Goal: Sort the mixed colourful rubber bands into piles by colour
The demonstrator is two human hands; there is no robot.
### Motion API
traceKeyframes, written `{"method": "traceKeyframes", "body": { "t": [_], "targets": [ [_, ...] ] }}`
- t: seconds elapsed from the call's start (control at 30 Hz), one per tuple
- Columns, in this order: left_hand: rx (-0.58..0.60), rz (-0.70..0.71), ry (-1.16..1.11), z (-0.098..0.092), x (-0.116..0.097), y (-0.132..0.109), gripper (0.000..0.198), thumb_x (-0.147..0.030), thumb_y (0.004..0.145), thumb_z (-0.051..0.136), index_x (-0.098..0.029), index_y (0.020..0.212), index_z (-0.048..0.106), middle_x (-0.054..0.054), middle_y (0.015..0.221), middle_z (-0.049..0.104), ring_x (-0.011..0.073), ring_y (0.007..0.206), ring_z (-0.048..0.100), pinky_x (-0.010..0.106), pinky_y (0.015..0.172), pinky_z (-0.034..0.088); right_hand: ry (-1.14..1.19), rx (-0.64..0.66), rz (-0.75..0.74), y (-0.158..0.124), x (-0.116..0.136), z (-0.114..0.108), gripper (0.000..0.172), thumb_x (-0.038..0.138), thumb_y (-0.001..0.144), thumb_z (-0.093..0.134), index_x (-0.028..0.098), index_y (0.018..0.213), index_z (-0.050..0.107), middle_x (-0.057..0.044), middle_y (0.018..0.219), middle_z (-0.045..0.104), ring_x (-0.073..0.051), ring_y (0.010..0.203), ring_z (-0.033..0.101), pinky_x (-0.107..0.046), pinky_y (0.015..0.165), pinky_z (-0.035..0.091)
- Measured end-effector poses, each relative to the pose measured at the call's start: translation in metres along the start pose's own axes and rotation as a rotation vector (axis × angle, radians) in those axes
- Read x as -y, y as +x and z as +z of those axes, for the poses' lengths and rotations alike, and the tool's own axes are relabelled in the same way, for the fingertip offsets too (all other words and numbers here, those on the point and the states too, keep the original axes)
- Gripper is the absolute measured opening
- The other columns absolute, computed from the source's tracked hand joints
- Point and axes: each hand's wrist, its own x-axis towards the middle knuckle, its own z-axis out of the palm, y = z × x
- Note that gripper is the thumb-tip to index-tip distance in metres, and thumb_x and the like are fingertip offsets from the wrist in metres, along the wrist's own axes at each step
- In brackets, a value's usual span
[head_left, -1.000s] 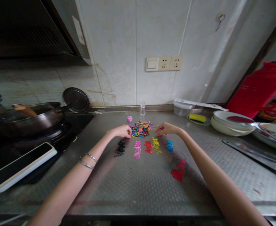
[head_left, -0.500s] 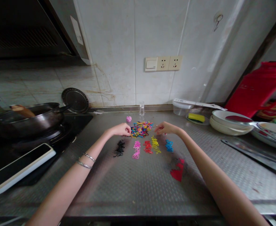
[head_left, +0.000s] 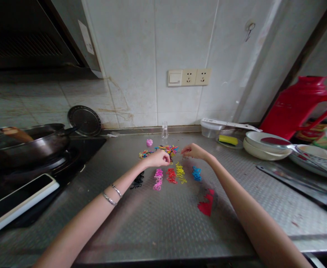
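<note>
A mixed pile of small coloured rubber bands (head_left: 169,149) lies on the metal counter, partly hidden by my left hand. Closed, with fingertips together, my left hand (head_left: 158,158) hovers at the pile's front, just behind the red rubber bands (head_left: 171,176). What it pinches, if anything, is too small to name. My right hand (head_left: 193,151) is at the pile's right side, fingers curled and tips close together; its contents cannot be made out. Sorted heaps lie in front: black rubber bands (head_left: 137,181), pink rubber bands (head_left: 158,179), yellow rubber bands (head_left: 180,173) and blue rubber bands (head_left: 196,173).
A small clear bottle (head_left: 164,131) and a pink object (head_left: 149,142) stand behind the pile. A red torn piece (head_left: 207,203) lies nearer me. At left are a pan (head_left: 40,143) and a phone-like slab (head_left: 21,203); at right, bowls (head_left: 263,149), a knife (head_left: 294,185) and a red jug (head_left: 297,108).
My left hand has moved right, from the pile's left edge to its front, uncovering bands at the left. My right hand stays about where it was. The view has shifted slightly.
</note>
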Motion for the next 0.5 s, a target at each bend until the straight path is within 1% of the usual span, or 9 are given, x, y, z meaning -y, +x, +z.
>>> {"method": "traceKeyframes", "body": {
  "t": [0.1, 0.17, 0.3, 0.4, 0.5],
  "targets": [
    [-0.003, 0.046, 0.068, 0.015, -0.013, 0.013, 0.015, -0.015, 0.063, 0.055, -0.012, 0.07, 0.068, 0.001, 0.06, 0.061, 0.0088, 0.053, 0.049, 0.019, 0.053, 0.033, -0.066, -0.083, -0.015, 0.002, -0.004, 0.001, 0.027, 0.017, 0.065, 0.052, 0.013, 0.084, 0.07, -0.003, 0.07, 0.068, -0.013, 0.061, 0.058, -0.018, 0.054, 0.041],
    [0.002, 0.046, 0.112, 0.023, -0.019, 0.018, 0.015, -0.014, 0.063, 0.054, -0.014, 0.07, 0.068, 0.001, 0.062, 0.063, 0.0094, 0.054, 0.05, 0.019, 0.053, 0.033, -0.077, -0.118, -0.026, 0.003, -0.007, 0.002, 0.026, 0.017, 0.065, 0.053, 0.014, 0.085, 0.07, -0.004, 0.074, 0.069, -0.013, 0.066, 0.059, -0.018, 0.057, 0.042],
    [-0.008, 0.027, 0.146, 0.03, -0.026, 0.021, 0.015, -0.014, 0.062, 0.055, -0.016, 0.07, 0.068, 0.001, 0.064, 0.063, 0.0102, 0.056, 0.051, 0.019, 0.051, 0.032, -0.076, -0.156, -0.026, 0.005, -0.011, 0.003, 0.025, 0.018, 0.066, 0.054, 0.015, 0.084, 0.07, -0.004, 0.077, 0.07, -0.013, 0.068, 0.061, -0.018, 0.059, 0.042],
    [-0.023, 0.017, 0.073, 0.031, -0.028, 0.019, 0.019, -0.014, 0.061, 0.057, -0.015, 0.077, 0.066, -0.001, 0.059, 0.059, 0.0089, 0.051, 0.048, 0.019, 0.048, 0.03, -0.097, -0.172, -0.032, 0.005, -0.013, 0.003, 0.024, 0.018, 0.066, 0.054, 0.015, 0.083, 0.071, -0.003, 0.077, 0.07, -0.014, 0.069, 0.061, -0.019, 0.06, 0.042],
    [-0.031, 0.007, -0.099, 0.031, -0.023, 0.015, 0.029, -0.015, 0.062, 0.057, -0.013, 0.091, 0.06, -0.004, 0.053, 0.053, 0.0073, 0.046, 0.045, 0.017, 0.046, 0.029, -0.099, -0.181, -0.039, 0.004, -0.013, 0.003, 0.024, 0.017, 0.066, 0.054, 0.016, 0.084, 0.071, -0.003, 0.078, 0.07, -0.014, 0.07, 0.061, -0.019, 0.061, 0.042]
  ]
}}
